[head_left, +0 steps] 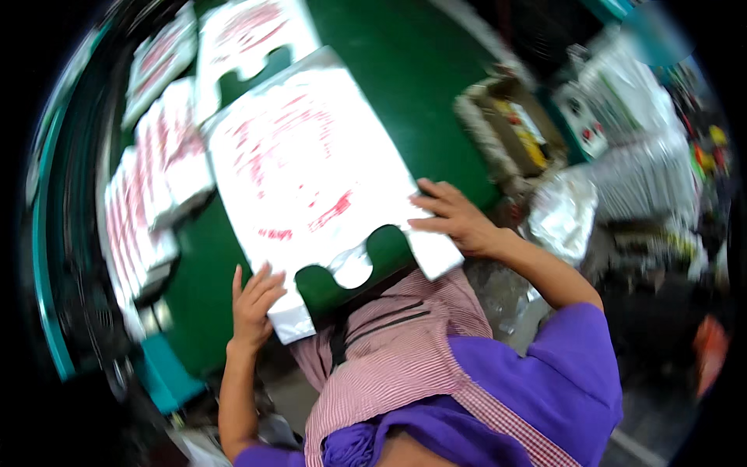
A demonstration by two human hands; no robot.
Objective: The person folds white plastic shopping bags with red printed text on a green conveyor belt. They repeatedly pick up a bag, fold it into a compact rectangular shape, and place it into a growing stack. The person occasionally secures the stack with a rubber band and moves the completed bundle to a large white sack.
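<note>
A thick stack of white plastic carrier bags with red print (299,167) lies on the green table (405,70), its cut-out handles toward me. My left hand (254,302) rests with spread fingers against the stack's near left handle. My right hand (451,216) lies flat on the near right handle, fingers apart, pressing on it. Neither hand grips anything.
More stacks of the same printed bags (152,179) lie along the table's left side and at the back (249,35). A cluttered box (510,128) and crumpled clear plastic (560,214) stand to the right. My striped apron and purple sleeves fill the lower frame.
</note>
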